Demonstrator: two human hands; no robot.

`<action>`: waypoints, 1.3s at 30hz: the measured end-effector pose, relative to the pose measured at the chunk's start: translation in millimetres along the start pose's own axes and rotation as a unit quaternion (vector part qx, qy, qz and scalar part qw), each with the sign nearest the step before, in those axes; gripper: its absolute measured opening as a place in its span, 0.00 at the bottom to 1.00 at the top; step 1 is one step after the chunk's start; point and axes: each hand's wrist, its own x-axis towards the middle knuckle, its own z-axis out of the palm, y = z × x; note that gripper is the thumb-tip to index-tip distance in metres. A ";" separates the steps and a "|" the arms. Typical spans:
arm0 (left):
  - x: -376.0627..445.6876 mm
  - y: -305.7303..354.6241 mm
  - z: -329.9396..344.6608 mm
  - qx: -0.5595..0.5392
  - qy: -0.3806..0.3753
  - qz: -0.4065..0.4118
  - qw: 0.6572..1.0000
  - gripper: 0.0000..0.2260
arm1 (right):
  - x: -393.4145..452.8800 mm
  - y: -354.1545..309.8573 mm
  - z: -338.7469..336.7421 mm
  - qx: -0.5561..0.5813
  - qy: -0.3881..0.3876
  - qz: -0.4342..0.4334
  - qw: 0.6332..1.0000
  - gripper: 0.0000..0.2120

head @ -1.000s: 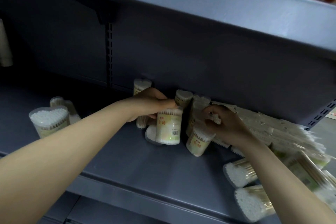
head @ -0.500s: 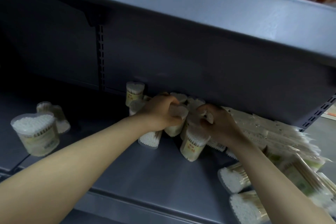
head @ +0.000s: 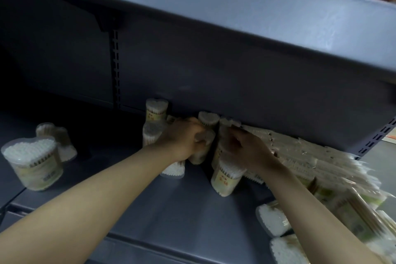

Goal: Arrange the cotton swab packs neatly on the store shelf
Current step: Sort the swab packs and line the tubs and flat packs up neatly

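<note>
Cotton swab packs (head: 226, 178): light, stiff, slick plastic tubs, tippy; take by the sides. Clustered at the shelf (head: 171, 206) back edge. My left hand (head: 184, 137) grips one; right hand (head: 246, 148) grasps another's top.

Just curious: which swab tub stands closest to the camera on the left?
The big heart-shaped tub at far left, upright, cotton tips up; a smaller tub sits behind it.
</note>
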 end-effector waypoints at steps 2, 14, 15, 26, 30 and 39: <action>-0.8 -2.0 4.1 0.014 -0.006 0.009 1.000 0.13 | -0.3 -0.6 0.8 -0.005 0.000 0.009 1.000 0.16; 15.9 -0.6 20.7 0.055 0.020 0.014 0.998 0.16 | 3.3 0.5 3.5 -0.010 -0.009 0.013 1.000 0.19; 16.8 -0.6 21.2 0.056 0.025 0.019 0.998 0.16 | 2.6 -0.1 3.3 -0.011 -0.007 0.010 1.000 0.19; 12.2 -4.0 20.6 0.055 0.026 0.030 0.998 0.19 | 1.2 -1.7 0.3 0.007 -0.018 0.016 1.000 0.18; 5.1 -6.6 11.5 0.083 0.028 0.051 0.995 0.21 | -0.9 -5.9 -2.8 0.038 0.034 -0.002 0.999 0.14; -33.8 -36.8 -47.9 0.108 0.172 -0.003 0.979 0.22 | -4.1 -45.1 1.3 -0.003 0.061 -0.059 0.996 0.18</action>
